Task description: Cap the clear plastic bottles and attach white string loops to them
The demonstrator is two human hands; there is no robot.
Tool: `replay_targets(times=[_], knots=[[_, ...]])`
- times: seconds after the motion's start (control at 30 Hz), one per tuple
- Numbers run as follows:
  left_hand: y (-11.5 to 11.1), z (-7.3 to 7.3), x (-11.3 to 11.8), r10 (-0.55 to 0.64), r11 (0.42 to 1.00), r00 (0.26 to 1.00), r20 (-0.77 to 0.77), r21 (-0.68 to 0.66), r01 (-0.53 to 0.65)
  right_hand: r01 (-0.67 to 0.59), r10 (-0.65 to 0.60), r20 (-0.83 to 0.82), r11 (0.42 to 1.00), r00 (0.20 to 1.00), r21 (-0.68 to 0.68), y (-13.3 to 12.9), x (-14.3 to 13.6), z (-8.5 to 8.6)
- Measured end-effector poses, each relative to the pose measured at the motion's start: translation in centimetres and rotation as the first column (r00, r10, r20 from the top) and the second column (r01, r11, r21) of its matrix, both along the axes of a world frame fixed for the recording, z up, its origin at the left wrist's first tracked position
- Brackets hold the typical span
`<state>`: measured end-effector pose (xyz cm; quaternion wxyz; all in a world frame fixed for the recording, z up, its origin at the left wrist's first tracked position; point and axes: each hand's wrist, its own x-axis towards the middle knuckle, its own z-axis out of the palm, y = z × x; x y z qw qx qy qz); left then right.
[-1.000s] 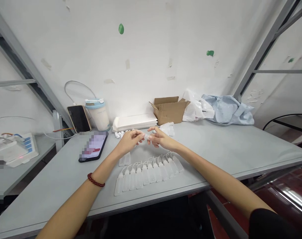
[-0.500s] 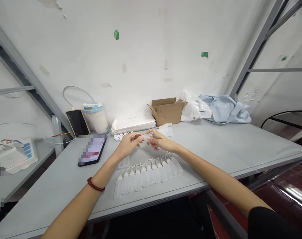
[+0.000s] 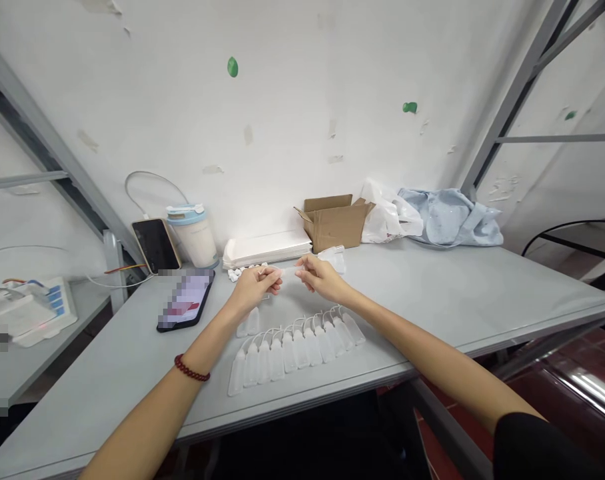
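Note:
My left hand is closed, fingers pinched on one end of a small translucent plastic piece, which resembles the bottles on the table. At its other end my right hand pinches too. Much of the piece is hidden by the fingers. Below the hands, several translucent squeeze bottles with thin bent spout tubes lie side by side in a slanting row. A few bottles without visible tubes lie near my left wrist. Behind my left hand is a small pile of white caps.
At the back stand a cup with a blue lid, a stack of white sheets, an open cardboard box, a white plastic bag and a light blue cloth. One phone lies flat; another leans upright.
My hands have turned slightly, and the translucent piece now stretches visibly between them. My right hand's fingers have closed in on its end. The bottles on the table stay put.

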<state>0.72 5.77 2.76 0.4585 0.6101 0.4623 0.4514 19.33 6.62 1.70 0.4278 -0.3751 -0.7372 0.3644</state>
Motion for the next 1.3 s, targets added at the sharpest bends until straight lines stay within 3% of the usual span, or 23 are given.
replay_targets(times=[0.17, 0.33, 0.43, 0.57, 0.8, 0.97, 1.17, 1.3], knots=[[-0.3, -0.3, 0.6, 0.011, 0.988, 0.996, -0.092, 0.155, 0.003, 0.016, -0.021, -0.054, 0.994, 0.998, -0.104, 0.4, 0.3, 0.1], [-1.0, -0.3, 1.2, 0.137, 0.941, 0.968, -0.212, 0.332, -0.060, -0.049, -0.005, -0.228, 0.973, 0.974, -0.228, 0.8, 0.2, 0.1], [-1.1, -0.2, 1.2, 0.125, 0.949, 0.974, -0.189, 0.309, -0.062, -0.070, -0.014, -0.306, 0.963, 0.952, -0.261, 0.8, 0.1, 0.2], [-1.0, 0.1, 1.0, -0.003, 0.987, 0.991, -0.134, 0.156, 0.024, -0.136, 0.036, -0.344, 0.952, 0.938, -0.273, 0.3, 0.2, 0.4], [-0.9, 0.5, 0.4, -0.178, 0.984, 0.981, -0.078, -0.040, 0.175, -0.155, 0.111, -0.268, 0.976, 0.957, -0.150, 0.2, 0.4, 0.4], [-0.9, 0.6, 0.1, -0.201, 0.976, 0.977, -0.066, -0.102, 0.194, -0.099, 0.097, -0.117, 0.995, 0.988, -0.007, 0.3, 0.4, 0.3], [-1.2, 0.6, 0.3, -0.132, 0.991, 0.977, -0.167, -0.008, 0.133, 0.060, -0.077, 0.106, 0.985, 0.991, 0.160, -0.1, 0.3, 0.4], [-1.4, 0.5, 0.4, -0.056, 0.963, 0.924, -0.379, 0.223, 0.150, 0.067, -0.079, 0.083, 0.987, 0.993, 0.145, -0.1, 0.2, 0.4]])
